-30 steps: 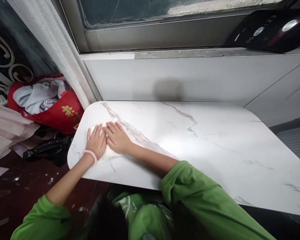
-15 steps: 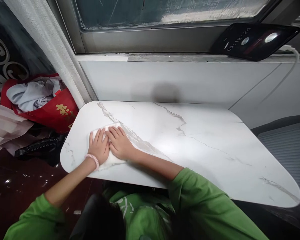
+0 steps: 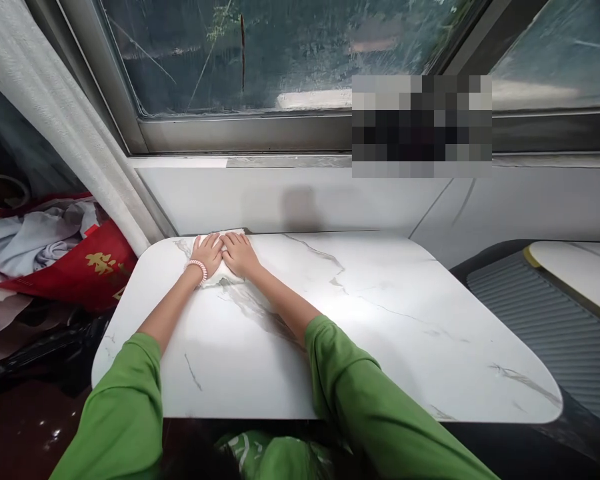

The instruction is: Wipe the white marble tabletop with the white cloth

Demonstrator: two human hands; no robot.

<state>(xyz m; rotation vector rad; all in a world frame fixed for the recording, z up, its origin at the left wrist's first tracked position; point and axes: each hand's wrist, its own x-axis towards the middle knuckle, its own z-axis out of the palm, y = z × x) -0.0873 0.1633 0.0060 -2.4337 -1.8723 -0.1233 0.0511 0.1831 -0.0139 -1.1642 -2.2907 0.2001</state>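
Fingers (image 3: 234, 243) of both hands: extended, slightly parted, palms down, neither hand curled into a grip. Left hand (image 3: 207, 255) and right hand (image 3: 241, 256) lie side by side, flat on a white cloth (image 3: 224, 275). Cloth is located at the far left of the table (image 3: 375, 347), by its back edge; contact with the wall (image 3: 215, 193) cannot be determined.

Change vs. 0.5 s ago: cloth and hands have shifted from the near-left area of the tabletop to the back edge; forearms reach farther forward. View now takes in more of the window (image 3: 280, 60).

Materials: cloth thin, soft-looking, near edge uneven. Tabletop smooth, white, marble-patterned with grey-brown veins; elongated shape, rounded corners, overhead light reflected as a pale patch. Left wrist carries a pink, coiled bracelet (image 3: 202, 270). Sleeves (image 3: 380, 400) green, loosely creased. To the left, a pale, textured curtain (image 3: 55, 120) hangs in folds above a red bag (image 3: 93, 267) filled with crumpled pale fabric (image 3: 40, 240). At right, a grey seat (image 3: 535, 333), surface ribbed.
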